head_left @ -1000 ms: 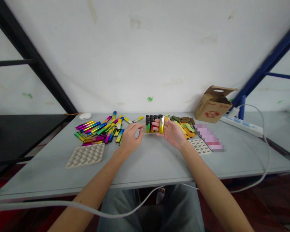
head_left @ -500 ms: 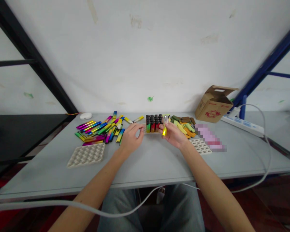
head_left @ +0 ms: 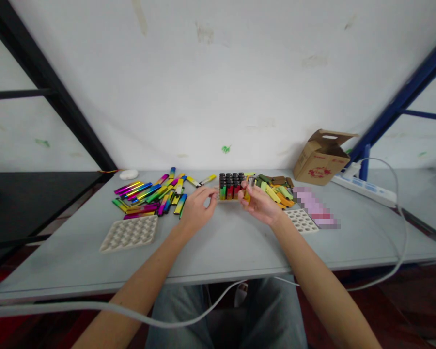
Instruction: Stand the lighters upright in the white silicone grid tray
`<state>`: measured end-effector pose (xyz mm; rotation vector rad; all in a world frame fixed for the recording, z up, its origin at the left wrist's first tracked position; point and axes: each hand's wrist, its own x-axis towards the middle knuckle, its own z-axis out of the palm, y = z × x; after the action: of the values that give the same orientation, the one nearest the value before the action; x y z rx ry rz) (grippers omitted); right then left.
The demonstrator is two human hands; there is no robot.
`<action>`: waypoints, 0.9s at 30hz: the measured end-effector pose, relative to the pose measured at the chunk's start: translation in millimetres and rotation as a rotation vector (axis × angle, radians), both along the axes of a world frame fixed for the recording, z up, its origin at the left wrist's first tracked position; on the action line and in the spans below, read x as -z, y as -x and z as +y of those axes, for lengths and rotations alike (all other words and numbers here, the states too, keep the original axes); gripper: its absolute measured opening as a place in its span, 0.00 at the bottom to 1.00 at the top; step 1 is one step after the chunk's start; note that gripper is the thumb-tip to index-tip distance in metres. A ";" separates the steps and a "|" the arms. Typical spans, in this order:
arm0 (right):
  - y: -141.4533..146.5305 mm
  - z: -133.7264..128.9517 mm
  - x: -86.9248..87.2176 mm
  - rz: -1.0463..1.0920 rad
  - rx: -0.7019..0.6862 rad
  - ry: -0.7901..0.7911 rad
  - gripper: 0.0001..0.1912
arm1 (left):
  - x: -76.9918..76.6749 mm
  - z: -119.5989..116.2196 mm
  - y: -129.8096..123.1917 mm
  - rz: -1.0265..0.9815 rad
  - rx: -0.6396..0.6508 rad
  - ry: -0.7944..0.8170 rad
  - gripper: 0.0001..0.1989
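Inside right hand [head_left: 258, 206], lighter [head_left: 249, 189] nearly upright

nothing could be read clearly. the cardboard box [head_left: 321, 162] bore a round red emblem on its side, with smaller red marks beside it, but they were too small and blurred to make out. the pink packet [head_left: 314, 207] was pixelated, so anything printed on it was hidden. the upright lighters [head_left: 229, 186] in their tray showed no legible brand or number, and the white power strip [head_left: 363, 189] showed no markings that could be read.
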<state>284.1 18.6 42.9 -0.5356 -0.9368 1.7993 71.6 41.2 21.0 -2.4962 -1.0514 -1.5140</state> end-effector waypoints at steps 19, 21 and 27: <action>0.2 7.3 -3.7 -0.090 0.129 0.184 0.25 | 2.8 0.5 0.3 -0.005 0.000 0.030 0.07; 1.1 6.9 -4.0 -0.098 0.161 0.183 0.24 | 2.8 0.4 0.1 -0.005 0.004 0.026 0.06; 4.4 5.4 -3.7 -0.197 0.185 0.162 0.22 | 1.1 -0.8 -0.8 0.003 -0.003 0.029 0.07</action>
<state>279.6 24.0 46.5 -0.8869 -0.8471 1.6835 72.3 40.4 20.0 -2.5138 -1.0841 -1.5042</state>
